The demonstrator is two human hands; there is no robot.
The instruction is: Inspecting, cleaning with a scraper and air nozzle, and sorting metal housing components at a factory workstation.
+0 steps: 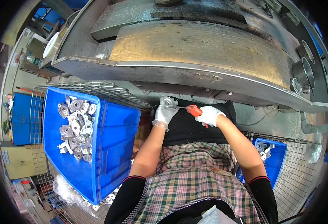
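Here, just right of the bin [120, 128], the gloved left hand [166, 113] pinches a metal part [168, 102], while the right hand [209, 116], farther right of the bin, wraps around a red tool [194, 110]. The part should be stiff, fairly light and perhaps slick, best held by its outer rim, though the exact finger placement is hard to make out.

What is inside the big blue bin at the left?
The bin holds a heap of grey metal parts. The upper ones cover whatever lies deeper, so that cannot be seen.
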